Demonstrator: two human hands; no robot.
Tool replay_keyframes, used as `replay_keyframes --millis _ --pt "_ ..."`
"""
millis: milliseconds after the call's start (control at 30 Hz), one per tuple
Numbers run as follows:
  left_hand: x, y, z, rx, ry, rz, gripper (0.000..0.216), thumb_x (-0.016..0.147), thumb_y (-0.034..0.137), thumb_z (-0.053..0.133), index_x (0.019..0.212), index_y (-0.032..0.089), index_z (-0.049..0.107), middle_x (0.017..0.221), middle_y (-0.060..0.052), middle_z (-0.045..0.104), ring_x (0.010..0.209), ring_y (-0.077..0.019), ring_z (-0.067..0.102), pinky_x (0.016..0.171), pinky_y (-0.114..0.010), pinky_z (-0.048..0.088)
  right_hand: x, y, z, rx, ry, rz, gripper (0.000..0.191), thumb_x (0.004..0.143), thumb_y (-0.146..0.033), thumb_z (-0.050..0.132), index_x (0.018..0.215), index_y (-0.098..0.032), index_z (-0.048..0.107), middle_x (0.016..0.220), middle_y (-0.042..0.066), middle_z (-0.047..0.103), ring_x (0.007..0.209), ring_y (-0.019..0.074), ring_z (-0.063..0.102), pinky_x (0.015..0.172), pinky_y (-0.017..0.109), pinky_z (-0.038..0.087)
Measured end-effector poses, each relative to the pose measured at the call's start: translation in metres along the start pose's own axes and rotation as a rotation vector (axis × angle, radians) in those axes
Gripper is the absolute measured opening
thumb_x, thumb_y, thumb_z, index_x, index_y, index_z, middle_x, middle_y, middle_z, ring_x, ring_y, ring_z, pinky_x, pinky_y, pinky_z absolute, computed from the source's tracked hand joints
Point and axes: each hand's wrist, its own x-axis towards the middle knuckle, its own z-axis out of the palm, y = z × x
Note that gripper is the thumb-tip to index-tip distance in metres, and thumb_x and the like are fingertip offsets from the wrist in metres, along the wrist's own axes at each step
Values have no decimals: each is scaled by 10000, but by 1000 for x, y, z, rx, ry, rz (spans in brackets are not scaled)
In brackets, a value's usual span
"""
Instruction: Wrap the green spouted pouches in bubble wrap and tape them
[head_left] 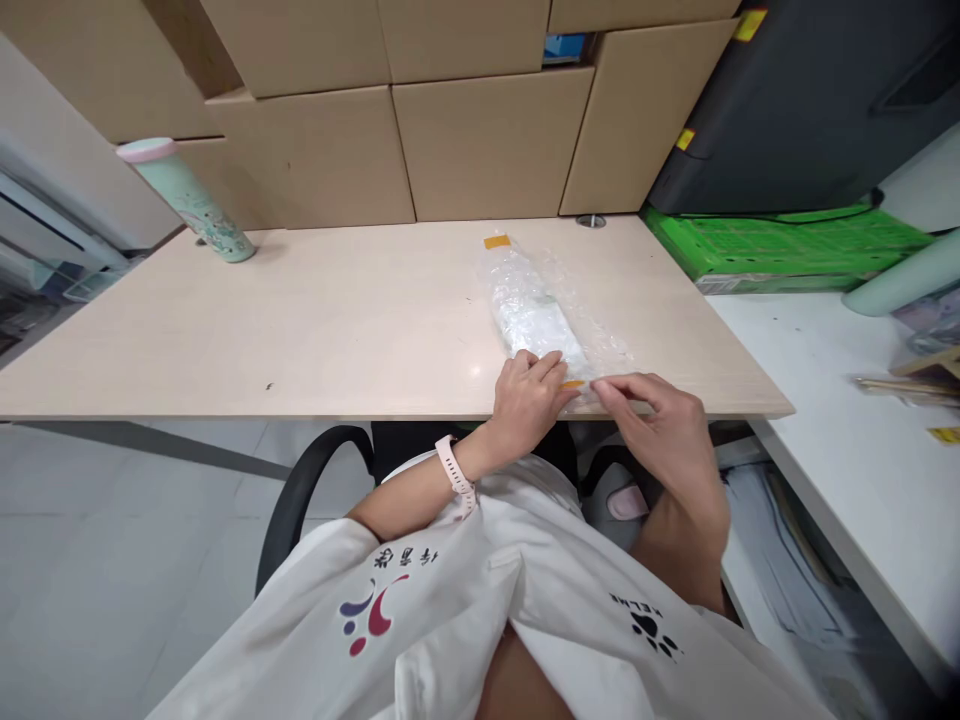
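A long, pale package in clear bubble wrap (529, 305) lies slanted on the table, close to its front edge. Pieces of orange-yellow tape stick to its far end and its near end. My left hand (527, 400), with a pink band on the wrist, presses curled fingers onto the near end, its thumb beside the near tape (573, 384). Just to the right, my right hand (656, 420) pinches the near right corner of the wrap between thumb and forefinger. A loose flap of wrap spreads out on the right side. What the wrap encloses cannot be made out.
The light wooden table (360, 320) has cardboard boxes (491, 145) stacked along its back. A mint tumbler (191, 205) stands at the back left. Right of it all are a black case (787, 110), a green crate (780, 245) and a white side desk (847, 420).
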Motion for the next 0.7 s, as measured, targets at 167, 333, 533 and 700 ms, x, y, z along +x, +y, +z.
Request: replay_keyframes --millis 167,333,533,700 --pt "-5 -10 -3 -258 61 19 230 903 342 668 1049 170 712 1110 -75 740 920 -213 576 844 -366 520 10 7 25 7 161 -80 210 975 -328 518 989 -243 709 949 60 687 935 226 630 877 400 494" --pt "-11 -16 -8 -483 141 -1 209 881 330 697 995 163 749 1040 -93 762 975 -223 642 904 -392 537 12 15 38 -103 325 -73 232 951 -359 570 837 -210 706 908 81 646 895 232 606 827 403 491" --pt "-13 -10 -21 -848 320 -407 387 940 386 586 621 176 652 563 16 590 553 -96 523 572 -238 427 13 12 45 -117 79 -185 232 995 -276 488 1075 -226 700 1141 88 682 1104 243 592 950 424 462" --pt "-17 -21 -29 -1074 426 -576 187 852 300 695 1007 201 660 540 103 409 494 -62 392 536 -187 358 16 15 51 -89 94 -172 223 993 -276 491 1029 -218 704 1098 80 695 1078 233 608 949 418 450"
